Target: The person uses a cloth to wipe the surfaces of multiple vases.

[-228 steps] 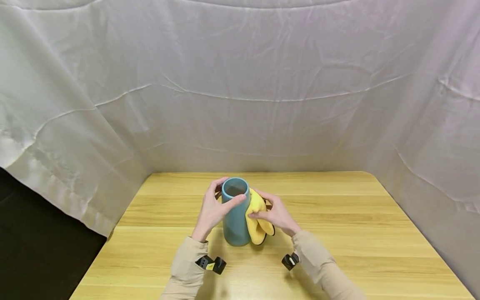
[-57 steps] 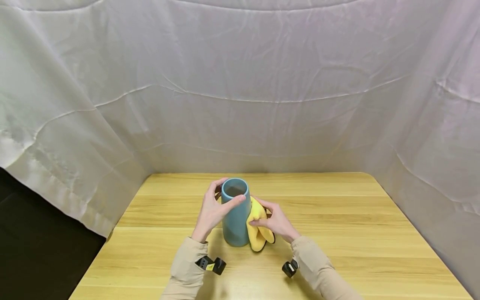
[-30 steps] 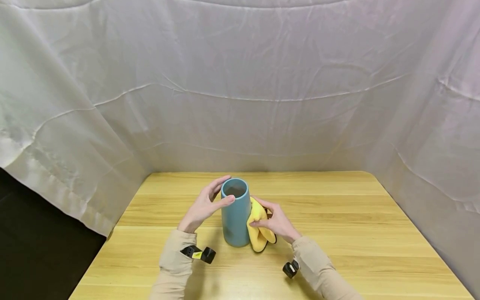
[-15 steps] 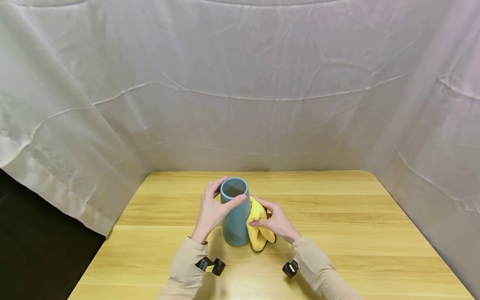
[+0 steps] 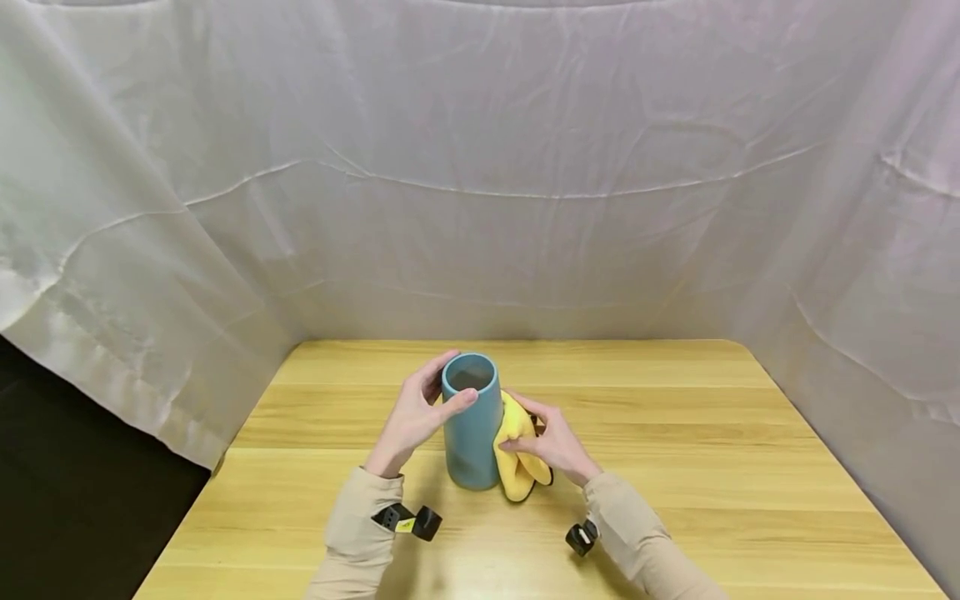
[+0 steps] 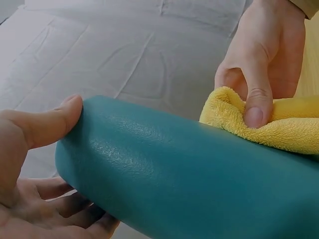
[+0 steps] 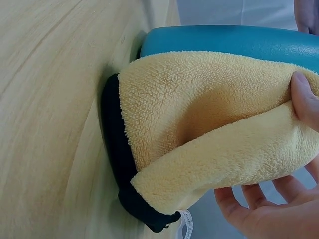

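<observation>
A tall blue vase [image 5: 472, 442] with a round open mouth stands upright on the table in the head view. My left hand [image 5: 408, 417] grips it near the rim, thumb on the near side and fingers round the far left side. In the left wrist view that thumb [image 6: 62, 117] lies at the vase's top edge. My right hand [image 5: 555, 442] pinches a folded yellow towel [image 5: 513, 475] with dark edging against the vase's right side. Up close in the right wrist view, the fluffy cloth [image 7: 199, 104] covers part of the vase, and its dark edge reaches the tabletop.
The light wooden table [image 5: 712, 467] spreads out on both sides of the vase. Grey-white curtains [image 5: 525, 183] hang behind it and along both sides. At the lower left is a black area [image 5: 75, 483]. Each wrist wears a small black camera [image 5: 427, 523].
The left hand has shifted back and forth round the rim, and now sits a bit further left than half a second ago. Since the oldest frame, the right hand and towel have slid slightly down the vase.
</observation>
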Demonstrator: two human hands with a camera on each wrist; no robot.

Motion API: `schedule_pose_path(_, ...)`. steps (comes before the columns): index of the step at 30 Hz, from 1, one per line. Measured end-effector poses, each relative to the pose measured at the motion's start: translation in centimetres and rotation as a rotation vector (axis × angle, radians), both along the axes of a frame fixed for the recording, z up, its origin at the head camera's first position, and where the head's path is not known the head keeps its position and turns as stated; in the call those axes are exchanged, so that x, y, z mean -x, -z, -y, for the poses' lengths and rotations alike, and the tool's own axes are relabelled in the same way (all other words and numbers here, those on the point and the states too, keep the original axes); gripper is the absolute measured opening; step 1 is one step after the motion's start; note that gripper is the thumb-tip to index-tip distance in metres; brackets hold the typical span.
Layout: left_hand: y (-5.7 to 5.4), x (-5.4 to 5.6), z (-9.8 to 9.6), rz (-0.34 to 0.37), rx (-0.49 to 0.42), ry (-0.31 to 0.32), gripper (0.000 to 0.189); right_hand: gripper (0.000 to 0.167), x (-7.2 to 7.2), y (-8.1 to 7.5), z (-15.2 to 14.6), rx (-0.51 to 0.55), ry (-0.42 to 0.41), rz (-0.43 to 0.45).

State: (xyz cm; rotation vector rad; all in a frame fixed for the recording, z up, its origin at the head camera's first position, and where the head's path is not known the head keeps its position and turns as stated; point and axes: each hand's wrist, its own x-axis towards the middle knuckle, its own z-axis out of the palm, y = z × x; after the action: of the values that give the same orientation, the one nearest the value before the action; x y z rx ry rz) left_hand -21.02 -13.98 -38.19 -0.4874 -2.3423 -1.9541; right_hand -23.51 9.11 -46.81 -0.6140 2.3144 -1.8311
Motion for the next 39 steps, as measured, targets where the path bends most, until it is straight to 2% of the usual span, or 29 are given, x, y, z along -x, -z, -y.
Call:
schedule_pose_path(8, 0.2, 0.2, -0.1, -0.015, 0.001, 0.009, 0.066, 0.077, -0.1, -0.2, 0.0, 0.005, 0.014, -0.005)
schedule_pose_path(12, 0.2, 0.2, -0.2, -0.018, -0.002, 0.011, 0.065, 0.074, -0.1, -1.0, 0.0, -0.008, 0.023, -0.031)
schedule_pose_path(21, 0.3, 0.3, -0.1, -0.021, -0.007, 0.010, 0.064, 0.072, 0.1, -5.9, 0.8, 0.009, 0.007, -0.150)
schedule_pose_path(25, 0.2, 0.2, -0.1, -0.014, -0.005, 0.009, 0.062, 0.072, 0.0, -7.3, 1.2, 0.011, 0.007, -0.168)
schedule_pose_path(33, 0.1, 0.0, -0.1, -0.011, -0.002, 0.004, 0.062, 0.073, -0.2, -7.4, 1.1, 0.012, 0.005, -0.159)
schedule_pose_path(39, 0.2, 0.0, -0.2, -0.007, -0.004, 0.006, 0.062, 0.072, -0.2, -6.4, 0.9, 0.016, 0.003, -0.151)
